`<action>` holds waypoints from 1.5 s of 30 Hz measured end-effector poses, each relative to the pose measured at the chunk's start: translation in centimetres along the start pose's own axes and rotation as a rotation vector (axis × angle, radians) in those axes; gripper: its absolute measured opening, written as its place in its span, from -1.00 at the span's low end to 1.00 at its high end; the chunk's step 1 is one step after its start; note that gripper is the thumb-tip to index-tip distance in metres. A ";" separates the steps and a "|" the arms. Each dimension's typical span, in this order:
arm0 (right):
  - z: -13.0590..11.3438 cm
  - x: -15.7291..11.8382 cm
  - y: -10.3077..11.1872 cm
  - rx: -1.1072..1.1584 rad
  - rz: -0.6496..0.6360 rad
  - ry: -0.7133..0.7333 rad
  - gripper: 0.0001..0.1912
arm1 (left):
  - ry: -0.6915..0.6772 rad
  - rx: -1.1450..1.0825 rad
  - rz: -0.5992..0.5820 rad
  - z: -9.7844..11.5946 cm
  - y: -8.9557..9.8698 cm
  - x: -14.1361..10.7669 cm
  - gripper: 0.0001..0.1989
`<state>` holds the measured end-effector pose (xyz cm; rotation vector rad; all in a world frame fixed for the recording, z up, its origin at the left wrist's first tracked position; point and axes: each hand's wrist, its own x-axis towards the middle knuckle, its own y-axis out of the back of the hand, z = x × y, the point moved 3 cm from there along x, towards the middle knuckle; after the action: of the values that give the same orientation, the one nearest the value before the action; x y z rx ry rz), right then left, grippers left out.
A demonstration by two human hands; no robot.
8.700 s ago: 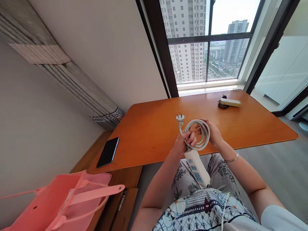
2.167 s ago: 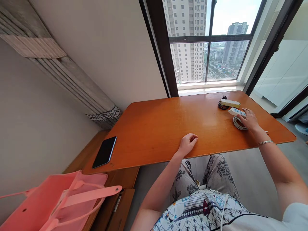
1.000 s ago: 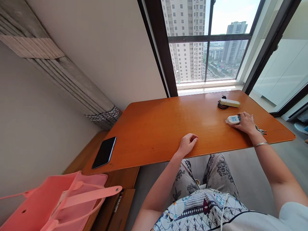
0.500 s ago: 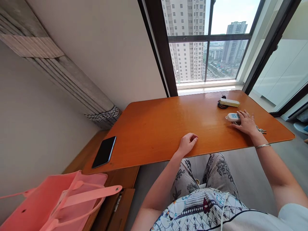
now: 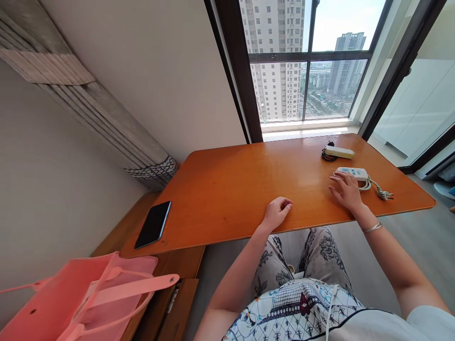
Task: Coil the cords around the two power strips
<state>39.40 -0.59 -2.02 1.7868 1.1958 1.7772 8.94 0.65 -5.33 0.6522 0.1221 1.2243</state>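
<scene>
My right hand [image 5: 345, 190] is at the near left end of a white power strip [image 5: 358, 173], its fingers spread and partly covering that end. Whether the fingertips touch the strip I cannot tell. A pale coiled cord [image 5: 365, 185] lies beside the strip, and its plug [image 5: 385, 194] rests to the right on the tabletop. My left hand [image 5: 277, 213] lies at the table's near edge with its fingers curled loosely; nothing shows in it. Behind the white strip is a yellowish power strip [image 5: 339, 151] with a black cord [image 5: 329, 155].
A dark tablet [image 5: 153, 225] lies at the left end of the brown table [image 5: 227, 189]. Below it, a pink bag [image 5: 92, 293] stands on a wooden surface at the left. Beyond the table's far edge is a window [image 5: 308, 85]; a gathered curtain [image 5: 106, 113] hangs at the left.
My right hand has moved left along the white power strip, so its right part, cord and plug now show. My left hand has stayed in place.
</scene>
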 end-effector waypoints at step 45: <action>-6.2 -2.1 -5.0 0.132 -0.393 -0.066 -0.47 | 0.001 0.030 -0.006 0.6 0.5 -1.3 -0.82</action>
<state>32.30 -1.21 -6.17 1.5291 1.5423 1.4339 8.33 -0.71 -4.90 0.6770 0.1438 1.2190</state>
